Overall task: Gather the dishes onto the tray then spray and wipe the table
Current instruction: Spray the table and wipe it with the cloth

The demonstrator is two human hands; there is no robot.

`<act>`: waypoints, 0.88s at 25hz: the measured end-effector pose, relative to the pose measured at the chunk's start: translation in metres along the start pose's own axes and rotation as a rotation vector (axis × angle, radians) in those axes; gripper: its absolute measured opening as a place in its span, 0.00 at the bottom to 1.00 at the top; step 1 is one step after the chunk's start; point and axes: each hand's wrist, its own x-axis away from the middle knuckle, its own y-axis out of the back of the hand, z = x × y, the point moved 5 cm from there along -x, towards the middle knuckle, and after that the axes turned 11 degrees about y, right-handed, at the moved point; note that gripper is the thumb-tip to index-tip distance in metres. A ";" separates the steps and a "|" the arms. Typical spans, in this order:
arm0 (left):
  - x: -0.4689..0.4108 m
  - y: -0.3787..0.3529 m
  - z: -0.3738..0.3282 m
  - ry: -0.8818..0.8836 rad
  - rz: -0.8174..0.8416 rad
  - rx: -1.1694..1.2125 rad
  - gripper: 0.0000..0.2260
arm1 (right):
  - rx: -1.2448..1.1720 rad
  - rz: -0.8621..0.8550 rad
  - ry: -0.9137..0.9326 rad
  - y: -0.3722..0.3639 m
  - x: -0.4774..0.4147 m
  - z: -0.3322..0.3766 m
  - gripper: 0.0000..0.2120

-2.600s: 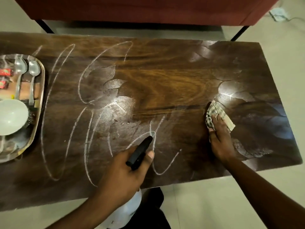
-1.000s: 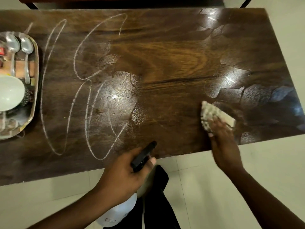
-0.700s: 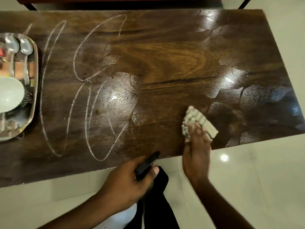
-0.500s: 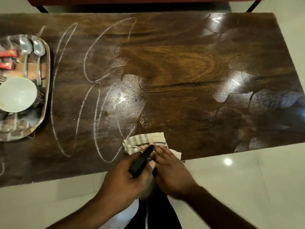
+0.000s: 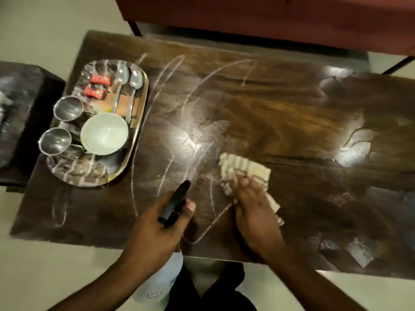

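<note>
My left hand is curled round the neck of the spray bottle. Its top is black and shiny, its body is white and round, and it hangs past the near edge of the counter. My thumb sits beside the black top.

My right hand lies on the cloth, just to the right of my left hand. The cloth is soft, bunched up and pale with dark stripes. My fingers are spread mostly flat on top and press it down. They look blurry.

The counter is dark brown wood, smooth and shiny, with wet patches far to the right of my hands. Thin white looping lines run across it, ahead of my left hand.

Far to the left of my hands sits the shiny metal tray with round corners. On it are a round white bowl, 2 steel cups, 2 steel spoons and 2 small red packets.

A moment ago the cloth was by the near edge, right in front of the bottle top, and my hands touched. Now the cloth is farther in and my hands are apart.
</note>
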 end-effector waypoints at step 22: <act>-0.151 -0.042 -0.189 -0.088 0.016 0.063 0.05 | 0.087 0.050 0.088 0.049 -0.171 -0.097 0.29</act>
